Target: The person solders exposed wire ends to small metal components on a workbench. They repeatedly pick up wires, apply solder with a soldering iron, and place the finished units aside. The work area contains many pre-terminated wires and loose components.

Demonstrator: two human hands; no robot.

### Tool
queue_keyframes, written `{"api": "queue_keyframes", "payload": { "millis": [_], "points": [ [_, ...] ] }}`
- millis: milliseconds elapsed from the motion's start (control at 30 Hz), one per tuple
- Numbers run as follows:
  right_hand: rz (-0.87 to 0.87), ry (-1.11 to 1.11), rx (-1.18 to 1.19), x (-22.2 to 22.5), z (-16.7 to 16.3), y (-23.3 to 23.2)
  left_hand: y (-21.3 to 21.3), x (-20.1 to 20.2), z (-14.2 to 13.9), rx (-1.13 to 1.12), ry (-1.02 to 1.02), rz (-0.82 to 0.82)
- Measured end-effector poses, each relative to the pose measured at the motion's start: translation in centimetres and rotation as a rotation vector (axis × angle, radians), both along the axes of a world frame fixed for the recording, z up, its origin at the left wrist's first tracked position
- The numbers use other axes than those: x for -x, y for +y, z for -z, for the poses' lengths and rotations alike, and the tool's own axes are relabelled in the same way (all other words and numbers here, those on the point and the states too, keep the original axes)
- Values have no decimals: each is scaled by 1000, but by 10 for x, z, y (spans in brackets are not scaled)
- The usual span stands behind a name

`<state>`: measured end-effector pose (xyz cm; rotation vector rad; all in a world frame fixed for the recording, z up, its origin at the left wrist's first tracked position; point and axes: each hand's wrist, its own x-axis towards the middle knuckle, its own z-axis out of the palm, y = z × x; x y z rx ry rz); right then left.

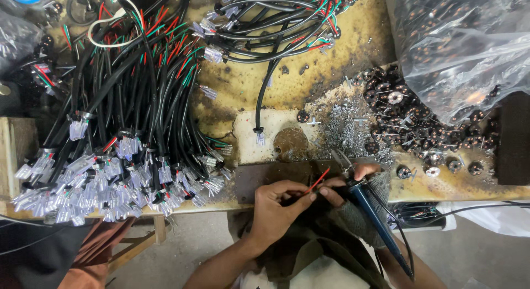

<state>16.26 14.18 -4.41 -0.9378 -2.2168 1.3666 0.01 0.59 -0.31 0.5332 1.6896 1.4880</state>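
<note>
My left hand (276,209) pinches a thin red wire (319,180) at the front edge of the stained workbench (243,85). My right hand (353,198), in a grey knitted glove, grips a blue-handled soldering iron (364,203). The iron's metal tip (342,162) points up toward a pile of solder scraps. My right fingertips also touch the red wire's end. Both hands meet over a dark plate (276,176) near the bench edge.
A big bundle of black cables with clear plug connectors (121,173) fills the left side. More looped cables (265,24) lie at the top. Small round black parts (419,123) are heaped at right under a clear plastic bag (458,40). Silver scraps (348,129) cover the middle.
</note>
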Motion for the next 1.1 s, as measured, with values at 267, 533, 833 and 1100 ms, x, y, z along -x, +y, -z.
{"api": "queue_keyframes", "payload": {
  "millis": [267, 533, 833, 1100],
  "points": [
    [29, -346, 205, 19, -4, -8, 0, 5, -14, -40, 809, -70],
    [-24, 149, -17, 5, -7, 3, 17, 31, -12, 205, 757, -146],
    [24, 239, 563, 6, -13, -3, 19, 27, -19, 140, 617, 57],
    [103, 299, -90, -23, -3, -15, 13, 8, -14, 119, 543, 82]
  ]
}}
